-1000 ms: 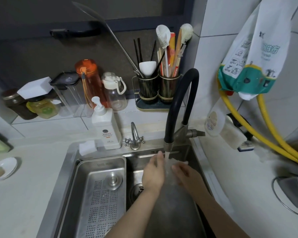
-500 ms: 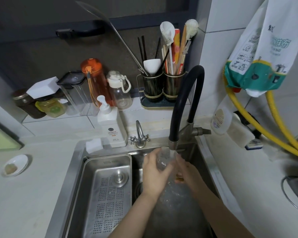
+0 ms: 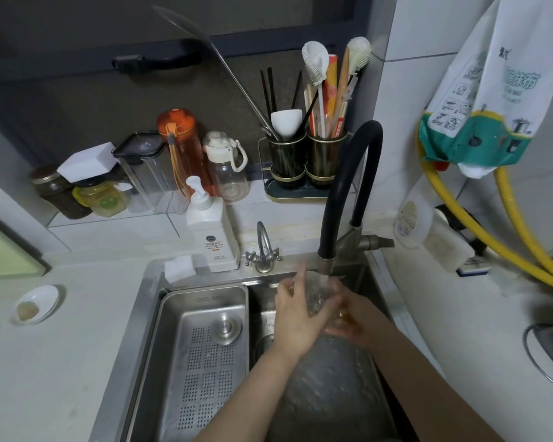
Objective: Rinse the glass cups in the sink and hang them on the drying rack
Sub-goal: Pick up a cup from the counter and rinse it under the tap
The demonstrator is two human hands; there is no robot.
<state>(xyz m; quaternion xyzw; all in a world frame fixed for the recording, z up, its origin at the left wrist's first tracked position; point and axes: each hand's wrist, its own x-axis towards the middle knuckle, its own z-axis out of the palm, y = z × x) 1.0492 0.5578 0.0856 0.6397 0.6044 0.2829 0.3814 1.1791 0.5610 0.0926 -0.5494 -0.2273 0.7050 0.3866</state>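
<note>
Dim, soft focus, edges bent by wide-angle.

we face a white tiled wall (image 3: 428, 23) on our right, a dark window (image 3: 77, 90) with a black handle (image 3: 157, 60) ahead, and a pale countertop (image 3: 61, 362) below.

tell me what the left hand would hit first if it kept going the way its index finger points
Likely the sink's back rim, near the small tap. The left hand holds the glass, index finger aimed up and away; depth is unclear.
</note>
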